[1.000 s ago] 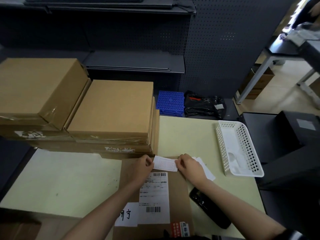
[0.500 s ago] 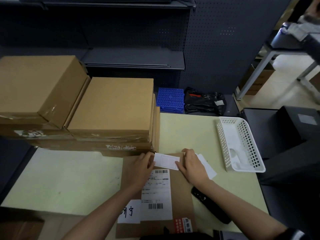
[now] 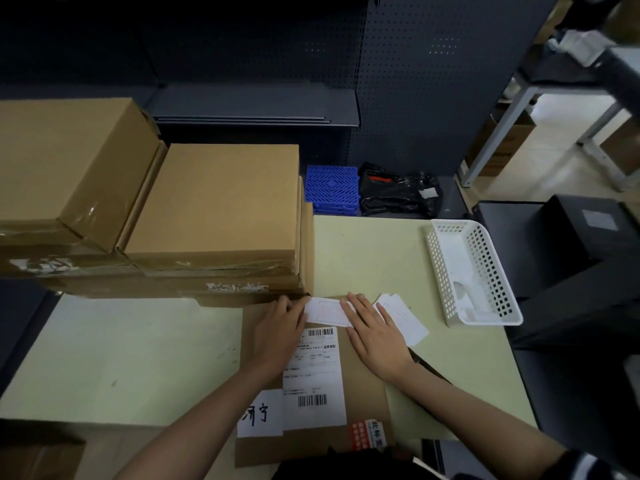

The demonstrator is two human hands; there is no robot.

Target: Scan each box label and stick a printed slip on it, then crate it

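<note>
A pale green table stands before dark shelving. At 9 o'clock, stacked cardboard boxes occupy the table's left half. At 6 o'clock lies a flat brown box bearing a white shipping label. The left hand rests on the box, fingers straight, touching the left edge of a printed slip at the box's far edge. The right hand, fingers spread flat, presses the slip's right edge. Loose slips lie just beside it. At 3 o'clock sits a white basket.
</note>
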